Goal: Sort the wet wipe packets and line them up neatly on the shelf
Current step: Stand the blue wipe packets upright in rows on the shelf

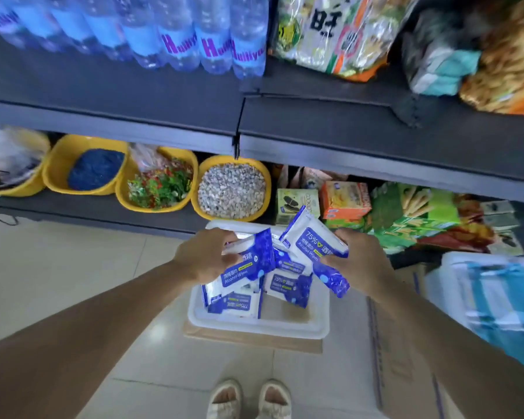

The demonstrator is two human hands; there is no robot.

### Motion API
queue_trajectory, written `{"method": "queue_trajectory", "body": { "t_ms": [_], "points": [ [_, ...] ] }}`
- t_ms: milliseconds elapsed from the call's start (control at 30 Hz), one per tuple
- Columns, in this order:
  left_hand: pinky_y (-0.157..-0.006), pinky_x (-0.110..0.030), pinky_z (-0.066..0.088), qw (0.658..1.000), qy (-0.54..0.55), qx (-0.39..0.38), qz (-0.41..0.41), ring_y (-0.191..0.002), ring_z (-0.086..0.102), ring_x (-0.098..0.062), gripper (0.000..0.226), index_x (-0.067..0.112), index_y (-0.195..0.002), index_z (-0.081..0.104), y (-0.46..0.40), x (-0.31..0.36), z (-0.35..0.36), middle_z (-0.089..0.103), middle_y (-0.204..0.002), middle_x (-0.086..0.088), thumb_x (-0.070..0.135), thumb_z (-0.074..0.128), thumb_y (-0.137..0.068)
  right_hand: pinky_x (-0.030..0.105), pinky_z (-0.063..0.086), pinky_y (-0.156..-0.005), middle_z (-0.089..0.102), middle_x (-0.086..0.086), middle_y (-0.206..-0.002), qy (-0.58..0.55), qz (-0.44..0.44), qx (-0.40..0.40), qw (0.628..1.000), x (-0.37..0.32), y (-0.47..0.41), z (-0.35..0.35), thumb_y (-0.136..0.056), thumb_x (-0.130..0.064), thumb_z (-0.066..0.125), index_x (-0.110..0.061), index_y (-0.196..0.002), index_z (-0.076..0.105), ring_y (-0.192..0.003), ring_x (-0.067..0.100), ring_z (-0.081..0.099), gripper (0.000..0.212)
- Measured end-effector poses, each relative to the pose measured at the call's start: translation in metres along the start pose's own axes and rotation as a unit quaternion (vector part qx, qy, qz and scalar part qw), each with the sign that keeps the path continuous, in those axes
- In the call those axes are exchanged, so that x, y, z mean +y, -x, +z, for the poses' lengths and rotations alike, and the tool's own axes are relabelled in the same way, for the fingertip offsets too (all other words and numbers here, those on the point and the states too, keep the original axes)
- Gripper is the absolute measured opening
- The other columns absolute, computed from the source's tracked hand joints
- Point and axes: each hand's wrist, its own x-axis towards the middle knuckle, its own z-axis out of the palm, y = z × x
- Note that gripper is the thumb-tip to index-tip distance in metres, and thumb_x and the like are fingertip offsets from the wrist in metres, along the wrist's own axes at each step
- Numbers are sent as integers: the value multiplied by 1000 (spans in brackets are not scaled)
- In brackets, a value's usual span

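A white plastic tub (256, 323) stands on a flat cardboard piece on the floor and holds several blue-and-white wet wipe packets (288, 287). My left hand (204, 260) grips one packet (248, 263) above the tub's left side. My right hand (357, 264) grips another packet (310, 241), tilted, above the tub's right side. The dark shelf (375, 122) runs across the view above the tub, with a bare stretch in its right half.
Water bottles (176, 34) and snack bags (330, 34) fill the top shelf. Yellow bowls (232, 189) and snack boxes (344, 199) sit on the bottom shelf. A cardboard box (400, 358) and a white-and-teal crate (496, 297) stand to the right. My feet (250, 399) are below.
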Motion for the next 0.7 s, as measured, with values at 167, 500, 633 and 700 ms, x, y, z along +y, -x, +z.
{"method": "queue_trajectory", "body": {
  "t_ms": [167,500,633,700],
  "points": [
    [-76,-22,35,998,28,28,54,-114,53,-27,23,13,-115,59,52,50,-107,59,-115,-5,11,55,-92,8,39,-61,68,-1,-91,-55,-56,-1,997,-63,36,-113,-83,-9,66,-9,-97,66,-77,13,59,14],
    [-58,-24,34,966,15,212,144,-73,53,-17,20,23,-74,52,153,138,-280,55,-73,3,12,63,-86,19,41,-56,61,-15,-75,-64,-163,122,977,-170,115,-297,-86,-16,68,-34,-72,53,-66,-1,57,27],
    [-57,-28,39,948,5,274,160,-65,49,-18,27,29,-72,44,180,169,-329,53,-73,2,12,59,-87,26,42,-59,62,-10,-71,-65,-191,185,962,-194,139,-350,-86,-11,67,-26,-75,59,-61,-3,55,20],
    [-62,-30,39,939,-10,296,175,-69,49,-20,19,26,-78,48,192,184,-350,52,-72,5,12,56,-87,31,44,-63,64,-7,-74,-66,-199,225,952,-204,147,-376,-87,-13,65,-20,-81,61,-65,3,57,9]
  ]
}}
